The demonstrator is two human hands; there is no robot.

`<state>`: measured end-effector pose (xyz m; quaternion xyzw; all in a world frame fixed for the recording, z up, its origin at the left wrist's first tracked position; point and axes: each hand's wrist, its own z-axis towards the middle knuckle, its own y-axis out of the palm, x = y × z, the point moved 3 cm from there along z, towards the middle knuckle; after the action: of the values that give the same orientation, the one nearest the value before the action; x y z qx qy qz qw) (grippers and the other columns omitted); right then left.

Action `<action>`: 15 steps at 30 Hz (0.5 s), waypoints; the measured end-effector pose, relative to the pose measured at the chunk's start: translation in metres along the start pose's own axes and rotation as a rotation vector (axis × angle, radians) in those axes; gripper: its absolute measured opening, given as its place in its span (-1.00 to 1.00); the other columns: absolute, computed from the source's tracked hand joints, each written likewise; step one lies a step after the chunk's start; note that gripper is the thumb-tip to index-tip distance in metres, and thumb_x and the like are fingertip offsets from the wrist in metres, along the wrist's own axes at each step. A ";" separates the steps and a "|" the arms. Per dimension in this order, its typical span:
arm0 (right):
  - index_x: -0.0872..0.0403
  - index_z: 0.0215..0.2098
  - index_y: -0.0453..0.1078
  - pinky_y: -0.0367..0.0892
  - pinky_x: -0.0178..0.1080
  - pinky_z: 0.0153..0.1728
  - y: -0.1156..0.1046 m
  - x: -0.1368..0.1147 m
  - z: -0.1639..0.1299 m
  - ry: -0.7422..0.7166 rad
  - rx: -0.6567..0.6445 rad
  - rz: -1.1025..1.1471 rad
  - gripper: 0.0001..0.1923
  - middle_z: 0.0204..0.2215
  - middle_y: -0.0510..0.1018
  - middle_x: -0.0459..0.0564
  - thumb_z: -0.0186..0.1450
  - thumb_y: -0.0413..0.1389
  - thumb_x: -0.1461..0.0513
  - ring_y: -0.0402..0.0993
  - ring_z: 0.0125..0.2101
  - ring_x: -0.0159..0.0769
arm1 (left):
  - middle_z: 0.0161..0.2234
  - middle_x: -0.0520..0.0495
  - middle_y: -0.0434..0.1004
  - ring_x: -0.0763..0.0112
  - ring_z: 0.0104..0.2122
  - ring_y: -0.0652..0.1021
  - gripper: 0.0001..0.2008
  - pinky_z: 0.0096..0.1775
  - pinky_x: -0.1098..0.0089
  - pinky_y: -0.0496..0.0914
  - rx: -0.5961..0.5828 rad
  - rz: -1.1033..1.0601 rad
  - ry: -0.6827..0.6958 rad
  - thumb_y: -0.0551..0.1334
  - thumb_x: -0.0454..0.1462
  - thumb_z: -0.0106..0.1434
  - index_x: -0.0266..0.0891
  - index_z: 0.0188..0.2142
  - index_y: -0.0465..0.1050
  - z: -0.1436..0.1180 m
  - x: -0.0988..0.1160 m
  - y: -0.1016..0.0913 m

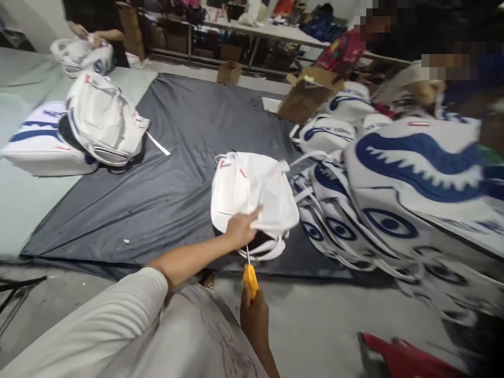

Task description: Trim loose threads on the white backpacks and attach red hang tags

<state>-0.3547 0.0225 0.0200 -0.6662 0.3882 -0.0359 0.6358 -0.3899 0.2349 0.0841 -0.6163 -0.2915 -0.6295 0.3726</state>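
Note:
A white backpack [252, 194] lies on the dark grey sheet [177, 173] in front of me. My left hand [241, 229] rests on its near edge, fingers pinching the white fabric. Just below, my right hand [255, 317] grips a small yellow-handled snipper [250, 279], its thin blade pointing up toward the backpack's lower straps.
A pile of white backpacks with blue shark print [397, 189] fills the right. Two more white bags [79, 131] lie far left. Another person's hands [88, 32] work on a bag at the back left. Cardboard boxes [303, 97] and a long table stand behind. A red object [397, 357] sits bottom right.

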 end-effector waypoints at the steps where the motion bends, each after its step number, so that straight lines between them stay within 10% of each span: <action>1: 0.22 0.06 0.38 0.35 -0.20 -0.47 -0.008 -0.007 0.001 -0.003 0.032 0.038 -0.34 -0.43 0.61 0.20 0.42 -0.38 0.00 0.58 -0.44 -0.05 | 0.09 -0.21 0.46 -0.02 0.23 0.30 -0.29 0.31 0.05 -0.02 0.052 -0.054 0.016 0.22 -0.40 0.11 -0.15 0.28 0.23 0.006 0.011 -0.004; 4: 0.24 0.13 0.33 0.38 -0.17 -0.35 -0.020 -0.026 0.000 -0.129 0.067 0.104 -0.37 -0.28 0.63 0.24 0.38 -0.26 -0.01 0.58 -0.36 -0.03 | 0.16 -0.08 0.42 0.13 0.19 0.37 -0.24 0.23 0.18 0.20 0.351 -0.356 0.051 0.27 -0.33 0.10 -0.11 0.30 0.14 0.008 0.022 -0.026; 8: 0.13 0.16 0.33 0.36 -0.21 -0.32 -0.009 -0.022 -0.006 -0.222 -0.056 0.087 -0.48 -0.28 0.63 0.14 0.38 -0.17 0.06 0.58 -0.33 -0.08 | 0.04 -0.05 0.52 0.22 0.17 0.38 -0.52 0.15 0.30 0.30 0.674 -0.539 -0.121 0.31 -0.28 0.09 -0.14 0.05 0.38 -0.041 -0.023 -0.041; 12: 0.06 0.05 0.39 0.29 -0.27 -0.42 0.008 0.015 0.001 -0.148 -0.226 -0.020 -0.59 -0.39 0.62 0.04 0.44 -0.17 0.09 0.58 -0.38 -0.13 | -0.20 -0.13 0.60 0.02 0.20 0.34 -0.79 0.14 0.10 0.31 0.398 -0.414 -0.413 0.31 -0.24 0.10 -0.16 -0.22 0.53 -0.123 -0.075 -0.037; 15: 0.07 -0.03 0.40 0.24 -0.31 -0.45 0.017 0.050 0.006 -0.028 -0.345 -0.125 -0.63 -0.39 0.62 0.06 0.45 -0.15 0.10 0.58 -0.37 -0.17 | -0.20 -0.21 0.59 -0.13 0.22 0.29 -0.82 0.24 -0.03 0.15 0.103 -0.186 -0.365 0.37 -0.21 0.07 -0.17 -0.29 0.60 -0.168 -0.076 -0.055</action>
<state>-0.3247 0.0013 -0.0184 -0.7886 0.3374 0.0010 0.5141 -0.5321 0.1351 0.0015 -0.6707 -0.4416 -0.5234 0.2848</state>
